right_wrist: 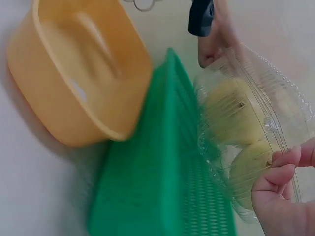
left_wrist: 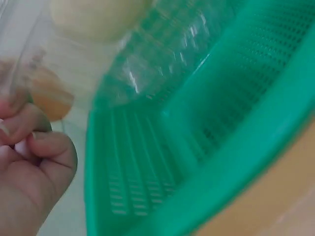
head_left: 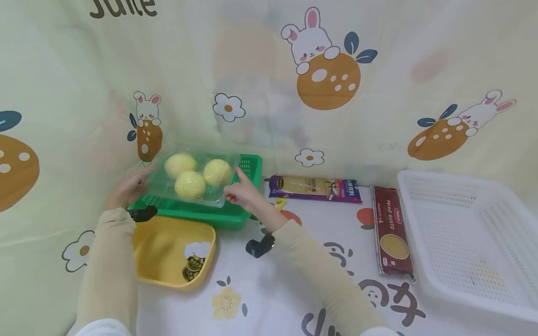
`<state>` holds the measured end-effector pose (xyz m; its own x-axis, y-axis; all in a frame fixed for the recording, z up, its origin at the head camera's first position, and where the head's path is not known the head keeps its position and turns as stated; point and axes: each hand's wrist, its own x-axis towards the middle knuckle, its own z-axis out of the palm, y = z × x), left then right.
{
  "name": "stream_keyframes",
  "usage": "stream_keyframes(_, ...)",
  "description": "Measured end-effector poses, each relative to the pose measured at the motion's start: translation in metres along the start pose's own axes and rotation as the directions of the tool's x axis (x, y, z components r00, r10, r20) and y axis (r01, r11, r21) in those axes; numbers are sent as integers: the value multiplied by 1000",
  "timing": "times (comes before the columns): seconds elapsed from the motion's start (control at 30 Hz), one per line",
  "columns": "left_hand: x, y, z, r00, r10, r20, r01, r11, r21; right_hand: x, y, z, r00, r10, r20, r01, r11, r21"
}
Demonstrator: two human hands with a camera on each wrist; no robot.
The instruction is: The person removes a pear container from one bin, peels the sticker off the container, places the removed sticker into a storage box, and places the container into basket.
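A clear plastic clamshell box (head_left: 159, 187) is held over the green basket (head_left: 229, 220), with round pale-yellow fruits (head_left: 190, 185) inside; three show in the head view. My left hand (head_left: 131, 186) grips the box's left end, its curled fingers at the plastic edge in the left wrist view. At the opposite end, my right hand (head_left: 248, 193) pinches the rim between thumb and fingers, which the right wrist view shows close up beside two fruits (right_wrist: 251, 167). The basket's floor is partly hidden under the box.
In front of the basket stands a yellow bin (head_left: 164, 242) with small black-and-yellow packets (head_left: 193, 268). To the right lie a purple pasta pack (head_left: 315, 188) and a dark red spaghetti pack (head_left: 392, 233), next to a white basket (head_left: 424, 261). A patterned cloth (head_left: 269, 126) hangs behind.
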<state>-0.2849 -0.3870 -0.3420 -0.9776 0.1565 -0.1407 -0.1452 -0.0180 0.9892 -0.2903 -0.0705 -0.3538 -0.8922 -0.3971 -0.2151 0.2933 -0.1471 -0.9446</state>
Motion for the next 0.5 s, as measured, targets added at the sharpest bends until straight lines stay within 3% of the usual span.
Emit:
stream_keyframes(0.1, 2, -12, -10, 999, -34, -20, 37, 992, 123, 5, 13, 3, 999, 7, -32, -8, 1000, -25)
stream_keyframes(0.23, 8, -21, -13, 997, -21, -69, 43, 945, 326, 12, 26, 3, 995, -49, -89, 43, 997, -70)
stream_keyframes(0.4, 14, -27, -9, 993, -13, -120, 58, 920, 386, 21, 38, 2, 991, -46, -123, 24, 984, -175)
stream_keyframes(0.5, 15, -29, -7, 988, -33, -152, 88, 925, 370, 25, 45, 2, 993, -29, -115, -1, 968, -252)
